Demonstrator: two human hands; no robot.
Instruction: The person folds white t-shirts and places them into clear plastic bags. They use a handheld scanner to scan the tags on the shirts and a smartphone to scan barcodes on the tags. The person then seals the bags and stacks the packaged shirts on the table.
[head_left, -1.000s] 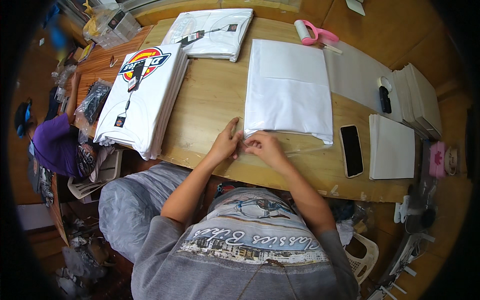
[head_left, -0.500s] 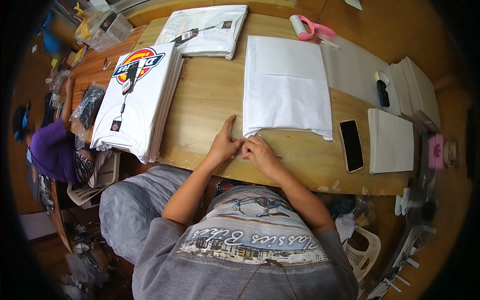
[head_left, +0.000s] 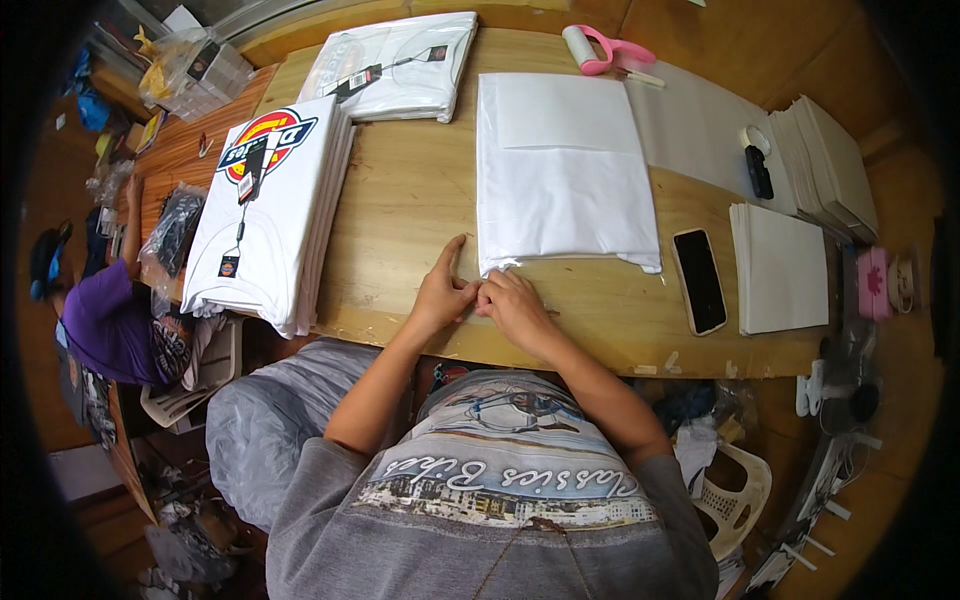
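A folded white cloth (head_left: 565, 205) lies flat on the desk (head_left: 405, 200), a smooth white panel (head_left: 570, 112) across its far part, near edge uneven.

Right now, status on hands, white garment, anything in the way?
Left hand, right hand together at near left corner of folded white garment; grip unclear. Garment lying flat. Phone right of it, shirt stack left, both apart from hands.

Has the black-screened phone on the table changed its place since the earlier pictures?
No. The phone lies in the same spot on the table, just left of the white sheets; only the camera's view has shifted.
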